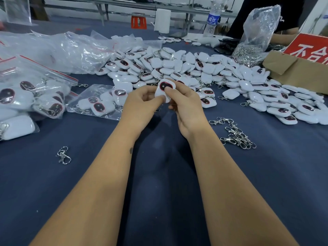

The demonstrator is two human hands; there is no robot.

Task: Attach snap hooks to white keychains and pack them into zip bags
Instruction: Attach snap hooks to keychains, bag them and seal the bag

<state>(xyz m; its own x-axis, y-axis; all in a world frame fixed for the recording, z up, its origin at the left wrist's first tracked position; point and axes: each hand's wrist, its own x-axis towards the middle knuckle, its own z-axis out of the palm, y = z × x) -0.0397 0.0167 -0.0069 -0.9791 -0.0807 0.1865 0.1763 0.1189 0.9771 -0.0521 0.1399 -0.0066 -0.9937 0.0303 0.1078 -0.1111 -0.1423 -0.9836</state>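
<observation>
A white keychain (164, 89) with a dark red-rimmed oval on its face is held upright above the blue table between both hands. My left hand (142, 103) grips its lower left side. My right hand (186, 102) pinches it from the right, thumb on the dark oval. Whether a hook hangs from it is hidden by my fingers. Behind lies a big heap of white keychains (186, 68). A small pile of loose snap hooks (236, 134) sits right of my right wrist. A single snap hook (63, 155) lies at the left. A small zip bag (96, 102) holds a few keychains.
Filled zip bags (26, 98) and empty plastic bags (62, 50) crowd the left. A cardboard box (300, 71) with a red sign stands at the right, beside a clear bag of hooks (255, 39). A water bottle (212, 18) and another person's arm (284, 36) are at the back.
</observation>
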